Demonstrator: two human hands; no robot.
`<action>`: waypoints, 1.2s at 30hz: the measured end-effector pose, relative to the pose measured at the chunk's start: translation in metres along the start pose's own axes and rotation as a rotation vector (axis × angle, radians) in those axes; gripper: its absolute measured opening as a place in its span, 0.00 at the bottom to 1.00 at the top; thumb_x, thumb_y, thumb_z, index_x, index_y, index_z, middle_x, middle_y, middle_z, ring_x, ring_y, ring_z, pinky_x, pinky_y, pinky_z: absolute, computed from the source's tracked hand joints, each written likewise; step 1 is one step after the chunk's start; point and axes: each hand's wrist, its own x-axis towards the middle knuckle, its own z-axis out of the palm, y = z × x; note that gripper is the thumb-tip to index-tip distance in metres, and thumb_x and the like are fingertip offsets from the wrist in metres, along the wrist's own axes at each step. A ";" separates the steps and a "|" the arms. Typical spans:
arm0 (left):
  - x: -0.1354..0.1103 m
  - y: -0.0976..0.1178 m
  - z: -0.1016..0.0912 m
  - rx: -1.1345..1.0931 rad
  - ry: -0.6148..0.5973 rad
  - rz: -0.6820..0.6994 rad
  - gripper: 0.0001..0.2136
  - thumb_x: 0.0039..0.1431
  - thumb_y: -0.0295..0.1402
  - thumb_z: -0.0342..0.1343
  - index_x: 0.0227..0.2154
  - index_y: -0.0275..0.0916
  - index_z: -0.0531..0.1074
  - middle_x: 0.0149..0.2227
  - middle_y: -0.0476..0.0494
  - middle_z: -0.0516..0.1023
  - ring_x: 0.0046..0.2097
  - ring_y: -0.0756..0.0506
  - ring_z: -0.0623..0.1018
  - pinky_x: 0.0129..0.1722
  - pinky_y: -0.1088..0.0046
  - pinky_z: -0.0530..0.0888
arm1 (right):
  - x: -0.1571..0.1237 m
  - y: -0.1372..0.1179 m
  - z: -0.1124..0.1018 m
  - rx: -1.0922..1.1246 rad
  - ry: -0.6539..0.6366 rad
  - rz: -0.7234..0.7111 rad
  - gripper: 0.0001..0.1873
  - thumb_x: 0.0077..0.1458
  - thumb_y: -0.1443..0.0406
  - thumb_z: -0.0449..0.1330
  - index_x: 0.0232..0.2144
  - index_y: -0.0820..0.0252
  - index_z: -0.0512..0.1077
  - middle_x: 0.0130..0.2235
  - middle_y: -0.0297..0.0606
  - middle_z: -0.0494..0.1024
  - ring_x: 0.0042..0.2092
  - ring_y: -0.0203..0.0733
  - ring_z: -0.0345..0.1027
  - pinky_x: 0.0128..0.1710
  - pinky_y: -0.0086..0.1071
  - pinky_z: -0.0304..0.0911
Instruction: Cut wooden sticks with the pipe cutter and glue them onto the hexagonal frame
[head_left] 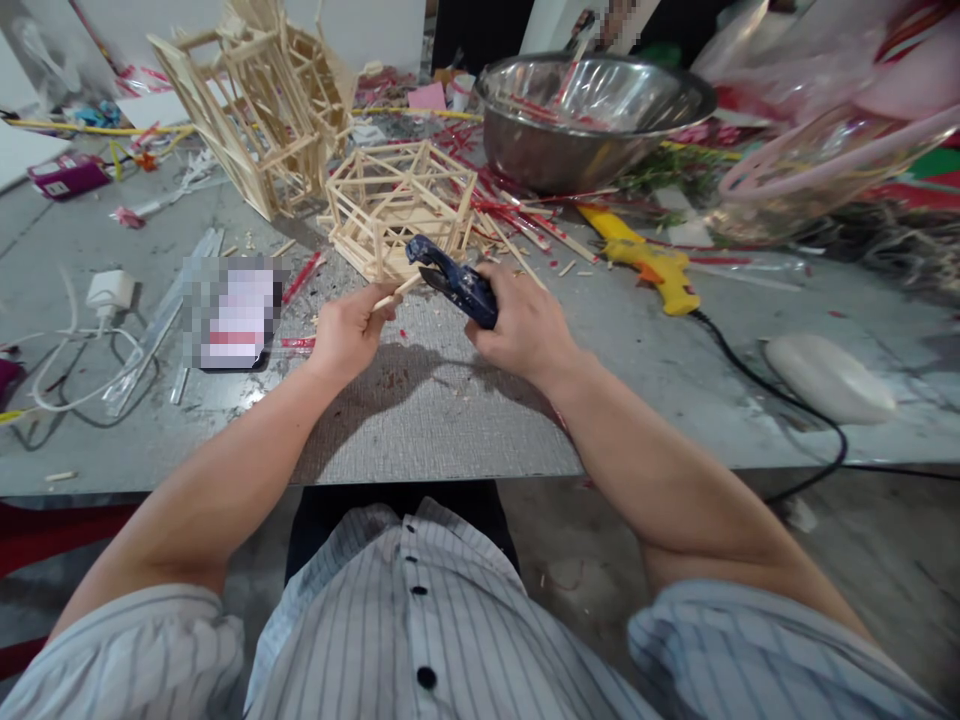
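Note:
Between the fingers of my left hand (349, 328) is a short wooden stick (397, 293), pinched and pointing up to the right. My right hand (525, 318) is wrapped round a dark blue hand cutter (465, 287). Its open jaws are at the far end of the stick; whether the blade touches the wood I cannot tell. Just beyond both hands sits a low frame of glued wooden sticks (401, 205), many-sided with braced walls. A taller stick frame (262, 130) stands behind it to the left.
Right of my hands lies a yellow glue gun (645, 260) with a black cord. Behind are a steel bowl (592, 120) and red-wrapped sticks (536, 215). Leftward lie a phone (238, 315), clear glue sticks (161, 315) and a white charger (112, 292). A whitish oval object (829, 378) rests at the right.

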 end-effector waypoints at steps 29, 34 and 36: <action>0.000 -0.001 0.001 0.030 -0.003 0.027 0.12 0.63 0.31 0.46 0.40 0.35 0.74 0.27 0.48 0.78 0.30 0.53 0.76 0.32 0.79 0.70 | -0.001 -0.001 0.000 -0.058 -0.006 0.014 0.27 0.45 0.64 0.54 0.51 0.60 0.65 0.44 0.48 0.74 0.44 0.55 0.68 0.41 0.47 0.63; 0.001 0.000 -0.001 0.031 -0.013 0.014 0.12 0.63 0.32 0.47 0.42 0.36 0.74 0.27 0.48 0.78 0.30 0.52 0.76 0.32 0.78 0.70 | -0.001 -0.002 0.000 -0.064 -0.012 0.019 0.28 0.45 0.64 0.54 0.51 0.60 0.64 0.43 0.48 0.74 0.44 0.55 0.67 0.41 0.47 0.63; 0.001 0.001 -0.001 0.030 -0.019 0.015 0.12 0.62 0.31 0.47 0.42 0.36 0.74 0.27 0.48 0.78 0.30 0.52 0.76 0.33 0.78 0.71 | -0.001 -0.001 0.001 -0.061 -0.017 0.016 0.28 0.45 0.64 0.55 0.52 0.61 0.64 0.45 0.49 0.74 0.45 0.55 0.67 0.42 0.47 0.62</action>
